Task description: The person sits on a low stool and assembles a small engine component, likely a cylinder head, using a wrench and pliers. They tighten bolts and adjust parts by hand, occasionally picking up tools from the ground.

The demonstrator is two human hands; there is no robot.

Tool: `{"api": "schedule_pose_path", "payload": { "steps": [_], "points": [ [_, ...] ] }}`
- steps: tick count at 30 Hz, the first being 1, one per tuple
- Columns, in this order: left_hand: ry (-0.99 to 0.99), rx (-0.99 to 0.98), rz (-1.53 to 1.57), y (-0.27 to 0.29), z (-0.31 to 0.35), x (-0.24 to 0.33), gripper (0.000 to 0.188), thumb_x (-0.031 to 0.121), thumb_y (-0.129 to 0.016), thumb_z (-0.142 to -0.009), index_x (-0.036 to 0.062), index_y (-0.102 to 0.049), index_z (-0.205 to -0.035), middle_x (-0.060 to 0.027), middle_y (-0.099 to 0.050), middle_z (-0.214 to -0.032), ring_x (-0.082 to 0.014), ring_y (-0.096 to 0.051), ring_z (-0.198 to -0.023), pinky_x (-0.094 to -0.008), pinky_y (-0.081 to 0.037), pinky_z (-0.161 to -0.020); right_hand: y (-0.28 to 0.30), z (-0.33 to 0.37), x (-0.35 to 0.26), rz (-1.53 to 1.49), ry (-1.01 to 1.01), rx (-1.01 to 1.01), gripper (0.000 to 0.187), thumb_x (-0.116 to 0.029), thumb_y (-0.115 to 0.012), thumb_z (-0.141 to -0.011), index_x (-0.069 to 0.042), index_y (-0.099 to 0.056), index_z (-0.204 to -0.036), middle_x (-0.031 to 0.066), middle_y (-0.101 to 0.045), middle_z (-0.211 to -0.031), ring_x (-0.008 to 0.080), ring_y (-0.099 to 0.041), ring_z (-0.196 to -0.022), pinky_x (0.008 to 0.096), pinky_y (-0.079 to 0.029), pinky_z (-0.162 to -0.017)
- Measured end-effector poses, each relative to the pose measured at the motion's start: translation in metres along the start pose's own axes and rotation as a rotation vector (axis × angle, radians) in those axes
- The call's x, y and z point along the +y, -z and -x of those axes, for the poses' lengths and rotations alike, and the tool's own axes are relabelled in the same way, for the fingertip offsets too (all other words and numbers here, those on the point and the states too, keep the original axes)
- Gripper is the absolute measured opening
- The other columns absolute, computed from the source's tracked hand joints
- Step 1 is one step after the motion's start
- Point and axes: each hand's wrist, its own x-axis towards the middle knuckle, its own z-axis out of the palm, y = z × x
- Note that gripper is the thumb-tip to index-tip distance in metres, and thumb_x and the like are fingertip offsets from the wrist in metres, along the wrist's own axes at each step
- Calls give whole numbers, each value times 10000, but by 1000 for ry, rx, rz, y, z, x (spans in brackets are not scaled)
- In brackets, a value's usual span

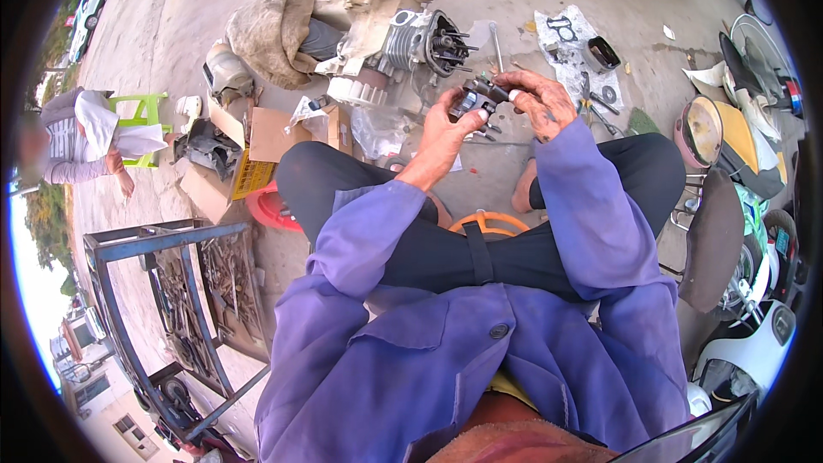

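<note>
- The left hand (446, 124) and the right hand (542, 101) both grasp one small dark metal part (477, 99), held up between them above the knees; the left closes on it from below, the right curls over its top with greasy fingers.
- Just beyond the part lies an engine (411, 43) on the concrete ground (514, 0), its finned silver cylinder bristling with studs and smeared pale with dirt.
- A brown, stiff rag (270, 26) drapes over the engine's far-left end.
- Crumpled cardboard boxes (274, 133) crowd the left knee, leaving little room there.
- To the right, tools (596, 103) and a flat gasket rest on a wrinkled white sheet (570, 43), near the right hand.
- A scooter (754, 351) hems in the right side; a blue steel rack (171, 291) stands well apart at the left.
- Bare concrete opens behind the engine.
</note>
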Motion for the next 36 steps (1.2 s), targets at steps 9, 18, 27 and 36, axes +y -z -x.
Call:
{"api": "schedule_pose_path", "payload": {
  "steps": [9, 18, 27, 36],
  "points": [
    [-151, 106, -483, -13, 4, 41, 840, 222, -844, -725, -77, -449, -1403, -209, -574, -1310, -256, -591, -1180, -367, -465, -1024, 0, -4, 3, -127, -209, -20, 258, -131, -601, -940, 4, -673, -1149, 135, -685, -1033, 212, -665, -908, 344, -529, -814],
    [-428, 148, -774, -11, 6, 40, 786, 178, -855, -673, -26, -493, -1340, -179, -522, -1207, -334, -584, -1093, -406, -497, -967, -8, -5, 6, 219, 33, -17, 191, -90, -732, -857, -24, -672, -1026, 139, -655, -931, 291, -670, -861, 365, -527, -755],
    [-589, 138, -976, -7, 8, 35, 837, 137, -875, -598, -34, -474, -1312, -207, -508, -1220, -391, -569, -1094, -438, -517, -929, -15, 3, -8, 716, 83, -55, 155, -177, -641, -931, -46, -559, -927, 160, -618, -840, 387, -627, -797, 501, -484, -695],
    [-641, -56, -1242, -3, 19, 48, 958, 177, -896, -605, -49, -421, -1406, -229, -472, -1338, -421, -510, -1184, -475, -433, -1038, -24, 12, 11, 738, -18, -70, 133, -170, -661, -898, -47, -610, -911, 218, -628, -718, 437, -620, -704, 550, -477, -662]
  ]
}}
